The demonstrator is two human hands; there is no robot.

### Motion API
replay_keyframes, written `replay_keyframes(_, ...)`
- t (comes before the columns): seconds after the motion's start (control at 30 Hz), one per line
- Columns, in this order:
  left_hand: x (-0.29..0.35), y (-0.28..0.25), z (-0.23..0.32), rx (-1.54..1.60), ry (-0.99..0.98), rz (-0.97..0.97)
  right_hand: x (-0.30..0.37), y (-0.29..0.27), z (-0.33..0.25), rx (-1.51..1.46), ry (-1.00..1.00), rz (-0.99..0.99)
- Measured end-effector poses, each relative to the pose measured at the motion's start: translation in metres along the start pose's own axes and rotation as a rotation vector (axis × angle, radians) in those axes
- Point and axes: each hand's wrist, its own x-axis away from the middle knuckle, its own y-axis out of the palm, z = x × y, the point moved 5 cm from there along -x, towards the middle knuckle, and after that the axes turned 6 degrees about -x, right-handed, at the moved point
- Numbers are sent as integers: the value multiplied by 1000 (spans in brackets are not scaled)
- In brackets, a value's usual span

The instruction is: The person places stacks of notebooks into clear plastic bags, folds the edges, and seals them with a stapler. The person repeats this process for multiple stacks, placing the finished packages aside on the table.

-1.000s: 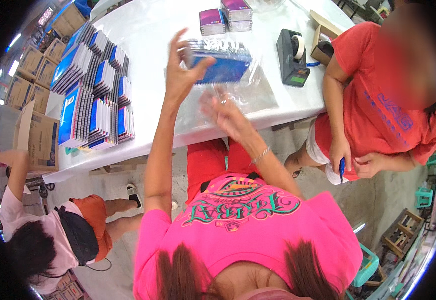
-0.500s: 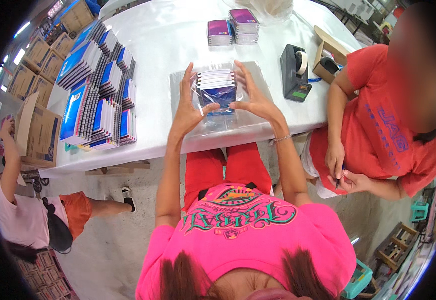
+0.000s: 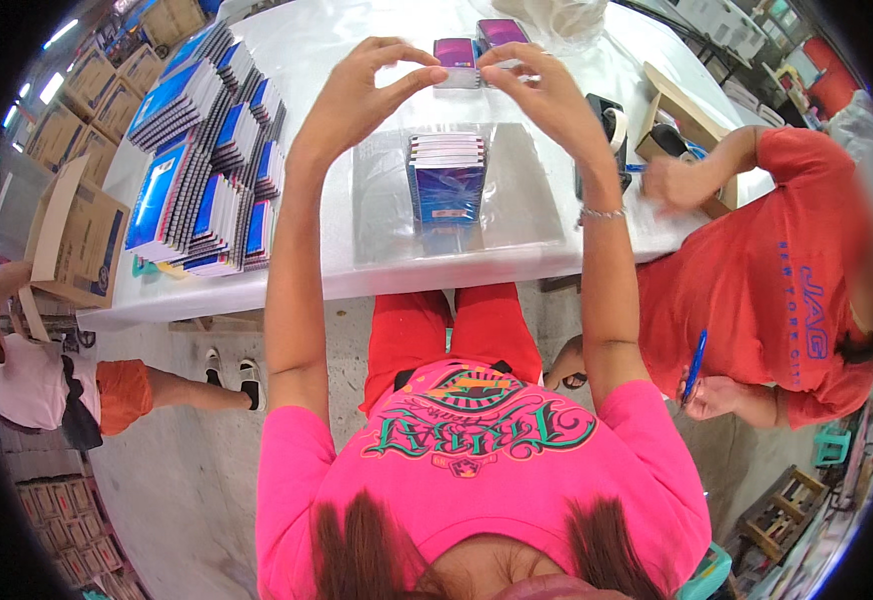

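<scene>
The notebook stack (image 3: 447, 190) is set on plastic sheets (image 3: 529, 205), not visibly sealed; bare notebook piles (image 3: 163, 205) are left alongside. Beyond the stack, the left hand (image 3: 362, 100) and right hand (image 3: 555, 105) are narrowly pinched; whether anything is held cannot be told.

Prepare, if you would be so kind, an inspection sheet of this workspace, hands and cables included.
Surface: white-covered table, with a clear plastic sheet near its front edge.
Job's things: a small stack of blue notebooks on the sheet; piled blue notebooks at left; purple notebooks behind.
Clutter: tape dispenser, partly hidden by the right forearm; open box beside it.
Hands: left hand and right hand hover over the table, fingertips near the purple notebooks; cannot tell whether they hold film.
Cables: nothing seen.
Surroundings: person in red with a blue pen; cartons at left; wooden pallet at lower right.
</scene>
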Motion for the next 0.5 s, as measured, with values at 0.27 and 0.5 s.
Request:
replay_keyframes(0.27,6,25,-40,175,-307,54,-10,20,22,-6,-198,17)
replay_keyframes(0.5,87,1,-48,523,-291,430,73,11,54,-306,34,321)
